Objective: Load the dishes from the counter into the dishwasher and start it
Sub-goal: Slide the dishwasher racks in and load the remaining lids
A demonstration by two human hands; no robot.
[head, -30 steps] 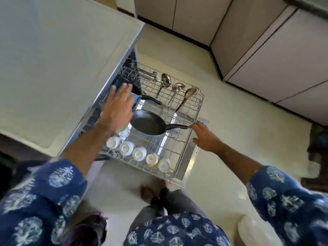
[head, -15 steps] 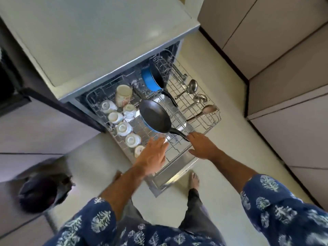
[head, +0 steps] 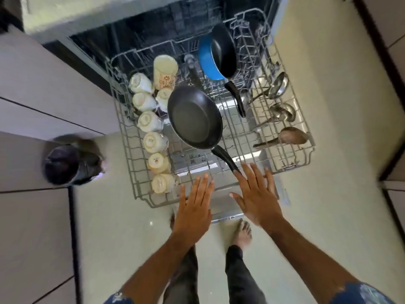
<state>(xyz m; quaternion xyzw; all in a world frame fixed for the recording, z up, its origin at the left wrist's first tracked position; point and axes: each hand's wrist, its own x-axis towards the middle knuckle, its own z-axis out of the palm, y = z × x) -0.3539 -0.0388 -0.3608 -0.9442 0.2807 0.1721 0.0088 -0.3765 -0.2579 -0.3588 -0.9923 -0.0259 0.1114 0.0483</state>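
Both of my hands have come round to the front of the rack since a moment back, when my left was still reaching in over the cups and my right sat by the pan handle. Now my left hand and my right hand lie side by side above the near rim, fingers straight and slightly fanned, holding nothing; whether the fingertips touch the wire I cannot tell. I read that as the loading being done and the push-in about to begin, with the door and the start button yet to come. Everything sits in the pulled-out rack: six small white cups upside down in a row along its left side, a seventh tucked beside them, and one tall floral mug at the back. Two pans: the black frying pan tilted in the middle, its handle pointing at my right fingers, and the blue-bodied pan standing on edge behind it. Three ladles lie along the right side. A dark bin stands on the floor to the left.
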